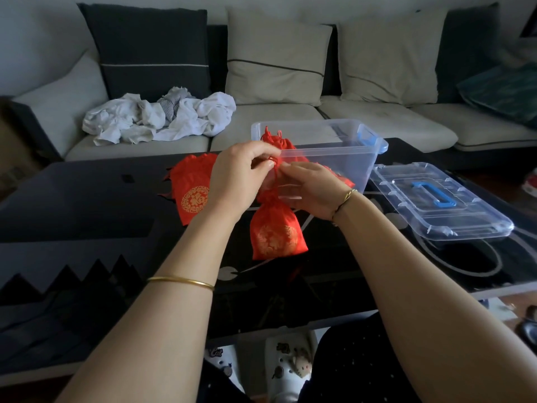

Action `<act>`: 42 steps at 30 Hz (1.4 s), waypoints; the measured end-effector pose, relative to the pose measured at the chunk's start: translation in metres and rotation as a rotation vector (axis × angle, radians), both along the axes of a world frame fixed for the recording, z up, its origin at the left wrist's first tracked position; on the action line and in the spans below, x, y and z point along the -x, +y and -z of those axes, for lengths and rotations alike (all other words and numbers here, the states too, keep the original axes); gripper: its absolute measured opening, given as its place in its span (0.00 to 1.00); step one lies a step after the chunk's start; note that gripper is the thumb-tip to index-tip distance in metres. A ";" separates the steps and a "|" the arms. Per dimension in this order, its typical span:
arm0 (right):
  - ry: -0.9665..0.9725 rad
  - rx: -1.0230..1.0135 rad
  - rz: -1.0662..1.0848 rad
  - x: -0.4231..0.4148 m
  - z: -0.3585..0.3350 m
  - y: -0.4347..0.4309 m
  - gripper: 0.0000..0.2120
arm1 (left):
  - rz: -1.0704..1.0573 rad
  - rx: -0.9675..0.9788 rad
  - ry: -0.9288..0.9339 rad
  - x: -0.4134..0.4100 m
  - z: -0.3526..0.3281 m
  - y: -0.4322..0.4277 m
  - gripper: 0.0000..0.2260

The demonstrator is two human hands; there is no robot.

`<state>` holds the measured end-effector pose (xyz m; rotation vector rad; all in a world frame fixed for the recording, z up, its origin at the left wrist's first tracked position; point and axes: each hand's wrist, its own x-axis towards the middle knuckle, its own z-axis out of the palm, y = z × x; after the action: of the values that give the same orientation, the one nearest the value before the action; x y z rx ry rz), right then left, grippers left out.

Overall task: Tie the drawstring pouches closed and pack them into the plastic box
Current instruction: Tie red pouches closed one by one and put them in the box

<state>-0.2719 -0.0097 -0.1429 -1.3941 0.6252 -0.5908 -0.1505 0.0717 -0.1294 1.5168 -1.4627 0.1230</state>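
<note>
Pouch [274, 234] of red cloth, soft and light I judge, is at the table's [87, 199] middle just before the plastic box [334, 152], my left hand [238, 175] and right hand [311, 190] both pinching its drawstring [273, 164] at the gathered neck, the surest hold.

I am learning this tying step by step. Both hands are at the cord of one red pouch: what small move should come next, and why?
Probably pull the cord ends apart to tighten the knot. The left hand and right hand both pinch the cord at the gathered neck of the pouch, where a small loop shows, and it is not yet in the box.
</note>
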 end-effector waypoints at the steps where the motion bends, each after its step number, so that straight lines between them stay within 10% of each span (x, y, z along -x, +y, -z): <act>1: -0.015 0.011 0.042 0.000 0.000 -0.001 0.10 | 0.011 -0.030 0.039 -0.001 0.000 0.000 0.08; 6: -0.111 -0.083 0.202 0.002 -0.001 -0.007 0.08 | -0.104 -0.168 0.139 -0.013 0.011 -0.004 0.09; 9: 0.164 0.020 0.368 0.010 0.012 -0.020 0.11 | -0.263 -0.273 0.340 -0.022 0.013 -0.006 0.11; 15: 0.368 0.107 0.471 0.011 0.028 -0.025 0.10 | 0.150 -0.167 0.930 -0.001 0.004 -0.006 0.13; 22: -0.066 0.133 0.372 0.001 -0.003 -0.007 0.15 | 0.140 -0.470 0.523 -0.002 0.007 -0.004 0.05; 33: 0.140 0.084 0.169 -0.004 -0.007 0.008 0.14 | 0.104 -0.435 0.610 -0.004 0.009 -0.007 0.07; 42: 0.232 0.730 0.197 -0.003 -0.001 0.012 0.06 | -0.006 -0.367 0.646 -0.001 0.011 -0.008 0.08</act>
<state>-0.2691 0.0022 -0.1421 -2.1205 0.7772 -0.8741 -0.1490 0.0641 -0.1406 1.6389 -0.9839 -0.6108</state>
